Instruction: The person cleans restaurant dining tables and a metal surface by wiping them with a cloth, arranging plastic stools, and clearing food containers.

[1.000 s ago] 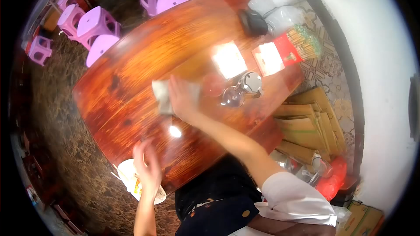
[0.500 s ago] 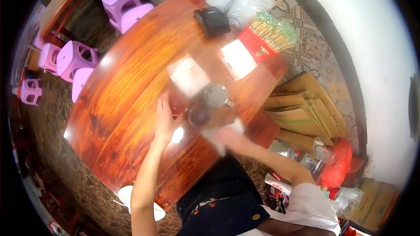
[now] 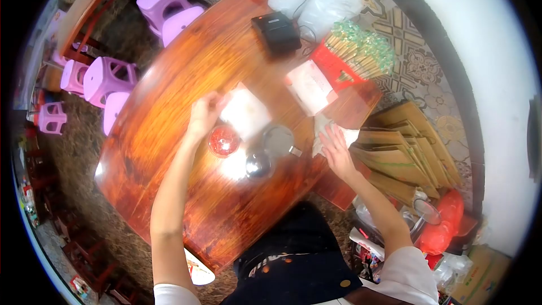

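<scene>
My right hand (image 3: 337, 146) presses a white cloth (image 3: 320, 130) against the right edge of the wooden table (image 3: 169, 147), fingers over the cloth. My left hand (image 3: 206, 112) is beside the left corner of a bright white square item (image 3: 246, 112). Its fingers look bent but are blurred, and contact with the item is unclear. Just below that hand stands a round container with red contents (image 3: 224, 141). To its right are a shiny dark round container (image 3: 258, 164) and a round greyish, see-through vessel with a handle (image 3: 278, 142).
A white-and-pink box (image 3: 310, 87), a red basket of green-tipped sticks (image 3: 339, 68) and a black device (image 3: 276, 33) are at the table's far end. Folded cardboard (image 3: 406, 147) leans at the right. Purple stools (image 3: 110, 81) stand on the left.
My right hand and the cloth have moved right and away from me, from the near side to the right edge. My left hand has left the red container's side and moved up.
</scene>
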